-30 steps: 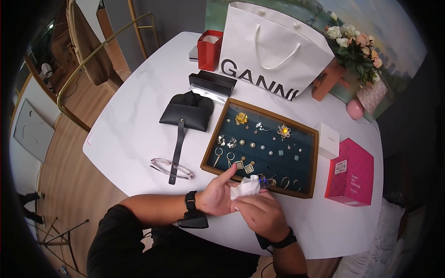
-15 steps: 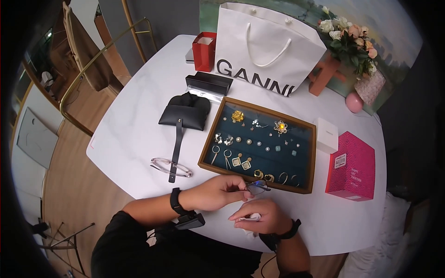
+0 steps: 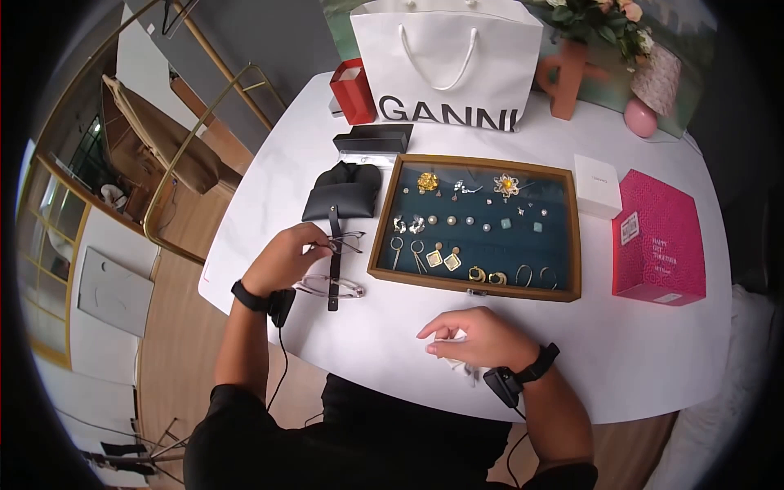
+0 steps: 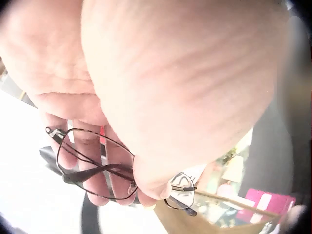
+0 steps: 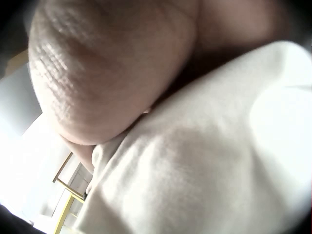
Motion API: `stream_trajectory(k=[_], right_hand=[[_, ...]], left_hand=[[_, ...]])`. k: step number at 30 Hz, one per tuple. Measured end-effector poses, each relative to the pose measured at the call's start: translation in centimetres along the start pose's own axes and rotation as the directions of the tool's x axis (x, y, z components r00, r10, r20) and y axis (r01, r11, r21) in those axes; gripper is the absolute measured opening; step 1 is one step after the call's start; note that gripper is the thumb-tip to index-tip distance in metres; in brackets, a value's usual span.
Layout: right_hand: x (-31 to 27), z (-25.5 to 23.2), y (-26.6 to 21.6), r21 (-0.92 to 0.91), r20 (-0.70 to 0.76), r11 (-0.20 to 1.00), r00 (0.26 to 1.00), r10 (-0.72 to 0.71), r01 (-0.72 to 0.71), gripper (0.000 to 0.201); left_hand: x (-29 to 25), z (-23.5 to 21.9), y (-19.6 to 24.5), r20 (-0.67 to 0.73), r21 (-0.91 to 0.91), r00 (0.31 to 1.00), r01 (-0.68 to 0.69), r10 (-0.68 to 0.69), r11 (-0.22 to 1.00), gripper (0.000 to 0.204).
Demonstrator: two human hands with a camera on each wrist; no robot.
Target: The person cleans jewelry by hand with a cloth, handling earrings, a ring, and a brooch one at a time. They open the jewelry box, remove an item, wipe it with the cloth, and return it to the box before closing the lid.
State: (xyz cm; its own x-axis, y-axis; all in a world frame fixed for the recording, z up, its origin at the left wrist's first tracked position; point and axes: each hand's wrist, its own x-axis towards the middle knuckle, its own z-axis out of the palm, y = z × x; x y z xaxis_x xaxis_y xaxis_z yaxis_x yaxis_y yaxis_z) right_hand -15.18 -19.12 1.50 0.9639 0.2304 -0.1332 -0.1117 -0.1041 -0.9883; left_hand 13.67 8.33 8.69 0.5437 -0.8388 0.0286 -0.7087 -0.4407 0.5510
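My left hand [image 3: 287, 255] pinches a pair of thin dark-framed eyeglasses [image 4: 97, 165] between thumb and fingers, their temples folded across the lenses. In the head view the glasses overlap the strap of the black leather pouch [image 3: 341, 200]. Just below that hand, clear-pink framed glasses [image 3: 331, 287] lie across the same strap. Over the table's front part, my right hand [image 3: 483, 339] grips a crumpled white cloth [image 5: 195, 165], which hangs out under the fingers and fills much of the right wrist view.
A wooden glass-topped jewelry case [image 3: 478, 282] with earrings and brooches lies mid-table. Right of it stand a white box [image 3: 598, 186] and a pink box [image 3: 660, 241]. Behind are a black case [image 3: 373, 137], a red box [image 3: 353, 91] and a large white paper bag [image 3: 449, 57].
My left hand has carried the dark-framed glasses left, from in front of the jewelry case to the pouch strap. My right hand keeps the cloth near the table's front. The head view has shifted.
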Motion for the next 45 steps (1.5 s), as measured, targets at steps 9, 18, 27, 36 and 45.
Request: stream_trajectory(k=[9,18,27,36,45], right_hand=[[0.4,-0.1,2.6,0.113,-0.142,0.993,0.989,0.038,-0.022,0.039],[0.3,0.4,1.8,0.514,-0.150,0.848,0.959,0.241,-0.133,0.054],[2.2,5.4,2.4,0.891,-0.368,0.402,0.857,0.362,0.212,0.023],[2.1,6.6,2.7,0.756,-0.108,0.654,0.979,0.172,-0.032,0.028],[2.4,5.9,3.6,0.757,-0.019,0.650,0.993,0.116,-0.061,0.031]], left_hand=[[0.9,0.9,-2.2,0.002,0.170,0.996,0.092,-0.094,0.981,0.018],[1.3,5.6,6.7,-0.189,0.078,0.966,-0.166,0.178,0.983,0.035],[2.4,10.4,11.6,-0.078,0.219,0.913,-0.375,0.399,0.901,0.057],[5.7,11.8,16.2,0.193,0.353,0.646,-0.748,0.739,0.562,0.045],[8.1,13.9,18.1,0.482,0.513,0.356,-0.856,0.801,0.072,0.033]])
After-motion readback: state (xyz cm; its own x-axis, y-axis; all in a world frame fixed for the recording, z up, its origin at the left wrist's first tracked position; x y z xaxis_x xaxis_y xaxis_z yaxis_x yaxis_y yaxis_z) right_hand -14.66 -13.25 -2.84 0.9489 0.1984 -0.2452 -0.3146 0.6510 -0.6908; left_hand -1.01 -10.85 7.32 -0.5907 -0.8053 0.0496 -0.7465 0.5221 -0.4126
